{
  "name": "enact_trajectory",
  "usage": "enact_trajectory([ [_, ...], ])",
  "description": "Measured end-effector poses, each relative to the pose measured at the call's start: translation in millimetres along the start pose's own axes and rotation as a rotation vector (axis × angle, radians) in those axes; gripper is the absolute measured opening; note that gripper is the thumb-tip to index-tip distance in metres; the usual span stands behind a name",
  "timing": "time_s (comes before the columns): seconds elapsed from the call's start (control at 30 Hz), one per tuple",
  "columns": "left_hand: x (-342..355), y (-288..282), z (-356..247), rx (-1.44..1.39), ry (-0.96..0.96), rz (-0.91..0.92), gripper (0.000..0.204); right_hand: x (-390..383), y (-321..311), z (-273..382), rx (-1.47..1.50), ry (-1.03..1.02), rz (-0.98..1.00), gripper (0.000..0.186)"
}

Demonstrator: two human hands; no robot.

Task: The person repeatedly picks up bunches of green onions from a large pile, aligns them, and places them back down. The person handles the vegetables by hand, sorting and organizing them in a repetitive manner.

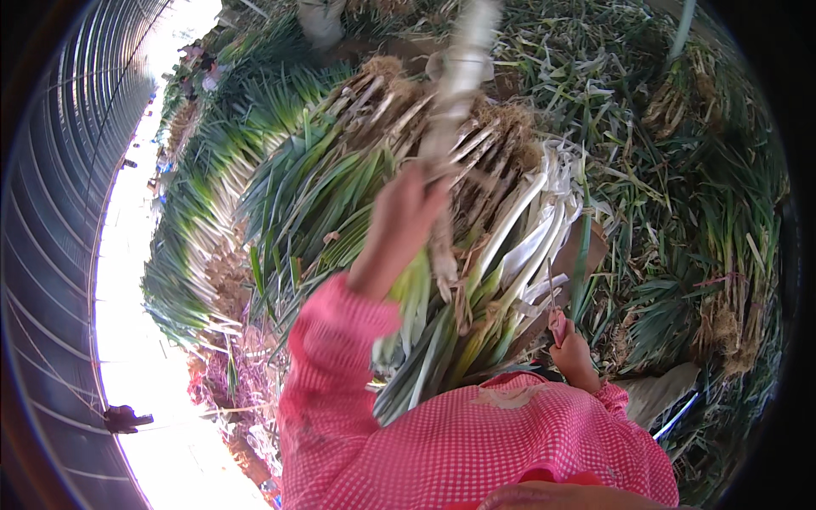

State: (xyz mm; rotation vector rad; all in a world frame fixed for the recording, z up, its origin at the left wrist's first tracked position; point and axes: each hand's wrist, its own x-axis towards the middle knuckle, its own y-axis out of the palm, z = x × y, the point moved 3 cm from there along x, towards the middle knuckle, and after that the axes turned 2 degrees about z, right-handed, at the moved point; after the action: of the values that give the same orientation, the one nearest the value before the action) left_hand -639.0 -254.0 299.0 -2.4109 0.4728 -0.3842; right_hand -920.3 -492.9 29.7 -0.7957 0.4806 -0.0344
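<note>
- Head view, centre: a heap of long green-leaved onions with brown, rooted stems seems left to do.
- Left of frame: a row of green-leaved onions with clean white stems looks done.
- Upper centre: one long, pale, blurred stalk, left hand's fingers apparently wrapped round it.
- Lower right of centre: right hand's fingers curled round a thin-bladed, pink-handled knife.

This appeared to be a farm shed or similar covered place for vegetables. A dark, ribbed wall or roof ran along the left. Long green-and-white onion-like stalks with brown roots lay heaped in the middle, a dense row of white-stemmed green stalks stood left, and loose green leaf litter covered the right.
</note>
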Motion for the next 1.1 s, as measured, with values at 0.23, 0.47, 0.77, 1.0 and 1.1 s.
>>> enact_trajectory([
  [0.23, -50, 192, 139, 0.234, -0.278, 0.697, 0.059, -39, 13, 13, 0.018, 0.041, 0.131, 0.059],
  [0.47, -143, 161, 190, 0.052, -0.692, 0.77, 0.049, 2, 0, 52, 0.061, 0.007, 0.385, 0.048],
  [0.77, -132, 209, 136, -0.65, -0.827, 0.628, 0.028, -37, 1, 24, 0.13, 0.07, 0.118, 0.045],
  [1.0, -146, 239, 164, -0.783, -0.952, 0.551, 0.021, -7, 14, 27, 0.058, 0.069, 0.337, 0.035],
  [1.1, -146, 237, 161, -0.799, -0.958, 0.546, 0.023, 12, -9, 36, 0.198, 0.13, 0.032, 0.033],
])
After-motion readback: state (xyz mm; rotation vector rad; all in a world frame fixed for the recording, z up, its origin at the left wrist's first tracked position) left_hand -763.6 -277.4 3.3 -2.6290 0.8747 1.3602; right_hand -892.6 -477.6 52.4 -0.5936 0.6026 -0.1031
